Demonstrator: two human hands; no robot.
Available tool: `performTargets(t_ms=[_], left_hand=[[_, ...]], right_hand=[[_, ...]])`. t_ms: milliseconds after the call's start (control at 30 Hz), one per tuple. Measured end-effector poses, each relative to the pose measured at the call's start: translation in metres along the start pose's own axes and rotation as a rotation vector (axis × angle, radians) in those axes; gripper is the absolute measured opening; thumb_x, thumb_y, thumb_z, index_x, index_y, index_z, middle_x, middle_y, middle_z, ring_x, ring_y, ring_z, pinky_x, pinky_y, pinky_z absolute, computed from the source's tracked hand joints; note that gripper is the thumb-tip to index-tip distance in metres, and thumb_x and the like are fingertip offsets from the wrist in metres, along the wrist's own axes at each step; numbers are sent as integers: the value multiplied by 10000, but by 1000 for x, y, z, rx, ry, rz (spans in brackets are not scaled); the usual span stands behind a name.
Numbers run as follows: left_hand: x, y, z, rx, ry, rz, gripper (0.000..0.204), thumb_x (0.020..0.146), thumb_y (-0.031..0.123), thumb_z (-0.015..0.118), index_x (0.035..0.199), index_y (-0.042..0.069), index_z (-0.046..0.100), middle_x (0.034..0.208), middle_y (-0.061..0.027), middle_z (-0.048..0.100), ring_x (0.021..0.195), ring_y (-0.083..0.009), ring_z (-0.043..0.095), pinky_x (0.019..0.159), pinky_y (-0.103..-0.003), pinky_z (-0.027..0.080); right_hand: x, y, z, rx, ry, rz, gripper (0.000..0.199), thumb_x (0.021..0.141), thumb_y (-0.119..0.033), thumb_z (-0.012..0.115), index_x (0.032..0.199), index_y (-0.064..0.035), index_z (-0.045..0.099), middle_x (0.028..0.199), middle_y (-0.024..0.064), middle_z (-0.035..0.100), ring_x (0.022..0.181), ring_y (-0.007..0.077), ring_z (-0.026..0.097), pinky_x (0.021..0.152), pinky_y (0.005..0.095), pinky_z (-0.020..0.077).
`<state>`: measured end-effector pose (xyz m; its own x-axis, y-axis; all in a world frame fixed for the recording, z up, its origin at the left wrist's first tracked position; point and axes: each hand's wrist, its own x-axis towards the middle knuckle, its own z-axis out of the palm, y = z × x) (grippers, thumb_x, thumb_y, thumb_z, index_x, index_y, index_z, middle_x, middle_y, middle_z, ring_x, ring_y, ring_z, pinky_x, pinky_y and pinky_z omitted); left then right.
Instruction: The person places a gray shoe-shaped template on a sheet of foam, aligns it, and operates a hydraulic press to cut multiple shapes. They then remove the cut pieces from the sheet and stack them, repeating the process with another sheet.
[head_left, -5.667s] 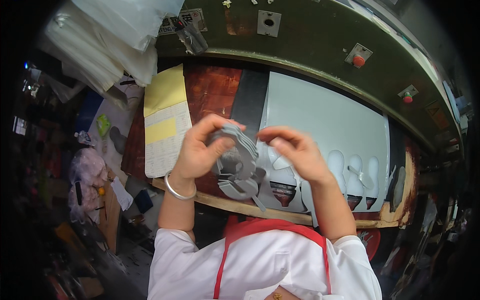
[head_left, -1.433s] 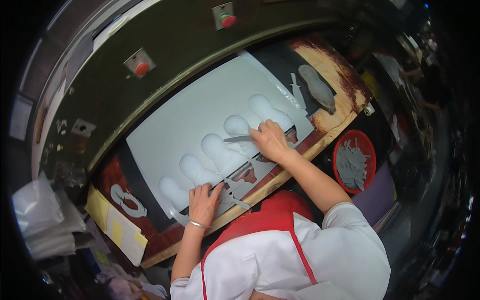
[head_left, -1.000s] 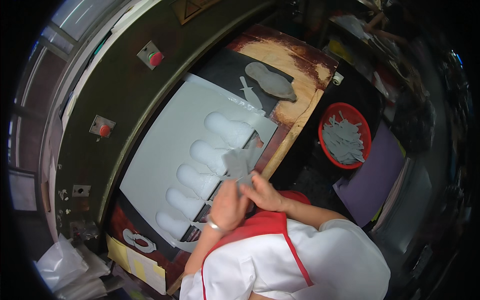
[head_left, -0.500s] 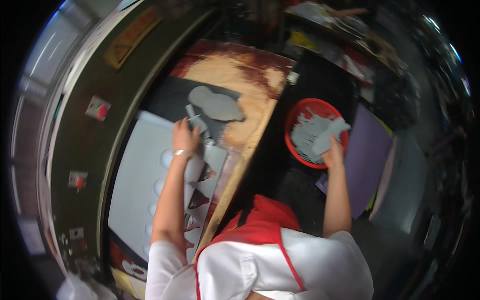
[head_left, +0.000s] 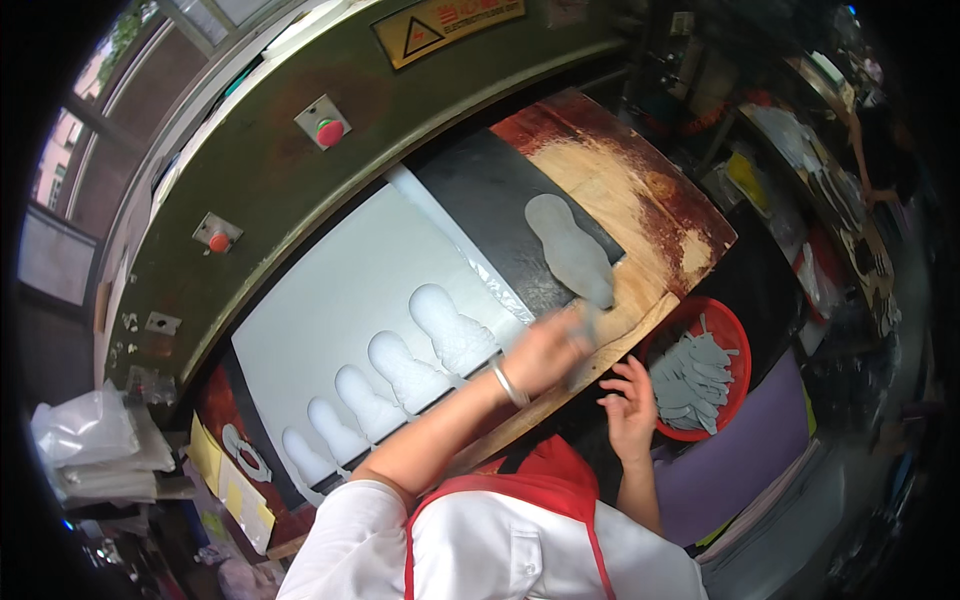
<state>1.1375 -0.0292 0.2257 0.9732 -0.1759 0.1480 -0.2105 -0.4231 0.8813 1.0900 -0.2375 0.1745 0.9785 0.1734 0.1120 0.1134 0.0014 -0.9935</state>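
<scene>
My left hand (head_left: 548, 352) is blurred over the board's front edge, closed on what looks like a grey scrap (head_left: 588, 328). Just beyond it lies a grey sole-shaped piece (head_left: 568, 250) on a black mat (head_left: 470, 190). My right hand (head_left: 630, 410) has its fingers apart and holds nothing, beside a red basin (head_left: 742, 350). Flat grey strips and offcuts (head_left: 692, 378) are heaped in that basin. Left of the mat, a pale grey sheet (head_left: 340, 270) has several sole-shaped cut-outs along its near edge.
A dark green machine beam (head_left: 260, 150) with red push buttons spans the far side. The worn wooden board (head_left: 640, 190) extends to the right. Purple sheets (head_left: 740, 450) lie under and beside the basin. Clear plastic bags (head_left: 100, 440) sit at the left; a cluttered shelf (head_left: 800, 150) stands far right.
The view has turned left. My left hand has moved off the sheet toward the basin side. My right hand has let go of a grey offcut and drawn back from the basin.
</scene>
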Motion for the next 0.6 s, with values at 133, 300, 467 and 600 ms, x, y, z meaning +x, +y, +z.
performTargets(t_ms=[133,300,467,600], left_hand=[[-30,20,17,-257,-337,-170,305,972,254,463,1161,31,552,845,-169,611,786,-337,601,710,-372,483],[-64,13,-22,126,-87,-108,402,891,250,577,1224,31,524,948,-177,630,874,-337,614,778,-389,495],[-147,-25,-67,234,314,-285,320,855,141,600,1154,30,583,961,-145,632,857,-294,625,767,-357,499],[-246,-64,-125,493,828,-600,308,848,140,601,1145,61,591,1065,-153,615,967,-327,606,832,-386,489]], right_hand=[[16,-26,7,-268,-209,46,240,876,-47,586,1108,15,570,849,75,654,708,152,615,633,263,493],[38,8,-43,-191,187,13,92,916,-75,568,931,9,603,766,-12,558,713,54,494,640,206,422],[89,45,-142,-1066,543,94,289,931,-178,576,1122,39,585,845,50,635,777,136,601,715,253,487],[102,35,-117,-915,498,-209,304,903,-138,608,1168,9,573,965,105,649,847,165,614,752,286,503]])
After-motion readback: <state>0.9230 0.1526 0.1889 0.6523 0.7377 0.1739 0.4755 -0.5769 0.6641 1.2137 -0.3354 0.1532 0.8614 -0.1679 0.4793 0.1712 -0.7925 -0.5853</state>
